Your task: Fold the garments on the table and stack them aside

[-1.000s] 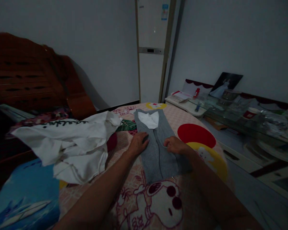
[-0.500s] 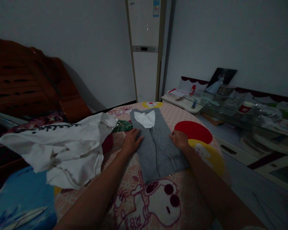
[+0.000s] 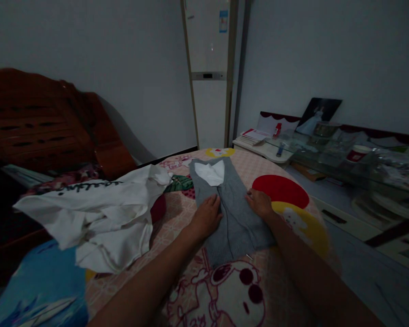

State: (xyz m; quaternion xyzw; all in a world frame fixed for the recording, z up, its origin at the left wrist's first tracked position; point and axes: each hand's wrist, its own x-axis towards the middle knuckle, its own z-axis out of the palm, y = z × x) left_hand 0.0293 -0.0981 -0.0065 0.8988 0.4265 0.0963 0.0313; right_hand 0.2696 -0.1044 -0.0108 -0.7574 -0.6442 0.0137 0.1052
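A grey knit cardigan [image 3: 233, 213] lies on the round, cartoon-print tablecloth [image 3: 177, 213], its ribbed hem toward me and white fabric [image 3: 211, 173] showing inside the V-neck. My left hand [image 3: 208, 217] rests with its fingers stretched out on the left front of the cardigan, beside the front opening. At the cardigan's right edge, my right hand [image 3: 260, 204] has its fingers curled down on the grey knit; the fingertips are partly hidden. A crumpled white garment [image 3: 116, 218] with black lettering spreads over the left part of the table.
Left of the table stands a carved wooden bench [image 3: 44, 122], with a blue printed cloth [image 3: 47, 281] nearer me. A glass-topped cabinet on the right bears a red-and-white cup [image 3: 357, 153], papers [image 3: 254, 135] and a photo [image 3: 318, 116]. Behind is a tall white air conditioner [image 3: 209, 109].
My left hand has moved right, from the cardigan's left edge onto its front. My right hand stays at the right edge. The whole view has shifted slightly.
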